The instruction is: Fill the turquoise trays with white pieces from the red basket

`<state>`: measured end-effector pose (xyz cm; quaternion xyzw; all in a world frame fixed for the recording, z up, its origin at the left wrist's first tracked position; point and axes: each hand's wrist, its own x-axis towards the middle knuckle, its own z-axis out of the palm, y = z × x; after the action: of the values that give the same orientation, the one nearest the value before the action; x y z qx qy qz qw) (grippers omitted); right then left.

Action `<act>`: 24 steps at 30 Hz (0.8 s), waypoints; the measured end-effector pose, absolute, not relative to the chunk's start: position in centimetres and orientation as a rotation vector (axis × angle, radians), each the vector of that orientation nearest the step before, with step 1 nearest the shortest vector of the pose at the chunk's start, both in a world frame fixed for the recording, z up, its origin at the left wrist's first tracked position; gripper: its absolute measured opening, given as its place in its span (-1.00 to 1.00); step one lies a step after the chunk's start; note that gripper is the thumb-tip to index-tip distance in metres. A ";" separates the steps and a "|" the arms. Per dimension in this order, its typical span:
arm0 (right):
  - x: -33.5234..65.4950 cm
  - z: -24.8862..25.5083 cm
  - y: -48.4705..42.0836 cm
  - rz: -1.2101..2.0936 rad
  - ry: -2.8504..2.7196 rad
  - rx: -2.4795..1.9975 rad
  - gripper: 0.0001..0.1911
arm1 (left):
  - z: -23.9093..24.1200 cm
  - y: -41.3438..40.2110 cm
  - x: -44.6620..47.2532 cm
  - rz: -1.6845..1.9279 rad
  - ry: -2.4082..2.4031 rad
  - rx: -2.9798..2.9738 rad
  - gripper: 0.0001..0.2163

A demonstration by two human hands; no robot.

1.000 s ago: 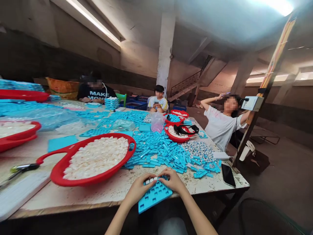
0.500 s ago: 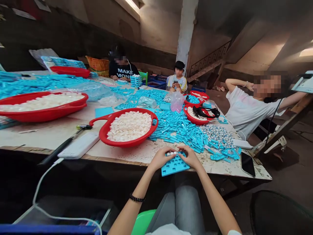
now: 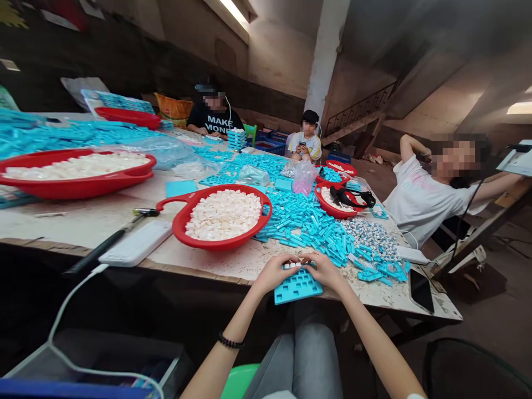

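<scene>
Red plastic basin heaped with white chips sits at the left of our table, and just right of it, near the front edge, a black-handled tool lies beside a white power bank. Next along is a second red basin, also piled with white chips, its handle pointing left.

At bottom centre, our left hand, with a black beaded bracelet on the wrist, and our right hand both hold a blue silicone mould against the table's front edge. The fingers are curled nearly closed over its top edge, right on a row of small white pieces sitting in it.

Just behind the hands is a big heap of loose blue strips — then a speckled pile, and a black phone at lower right. Up at the far end sit a person in a black shirt and a person in a pale T-shirt; at the far right, a person in a white T-shirt leans back, one arm raised.
</scene>
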<state>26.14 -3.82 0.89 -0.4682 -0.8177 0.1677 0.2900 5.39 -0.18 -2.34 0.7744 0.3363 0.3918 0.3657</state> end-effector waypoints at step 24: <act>11.3 8.8 3.4 0.183 -2.313 -1.074 -0.75 | -3.1 -0.6 5.4 1.086 0.875 1.886 -0.68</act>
<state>11.27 3.38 8.78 -0.4021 -0.8662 0.0687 0.2885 5.41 -0.60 -3.13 0.7413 0.3438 0.4268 0.3874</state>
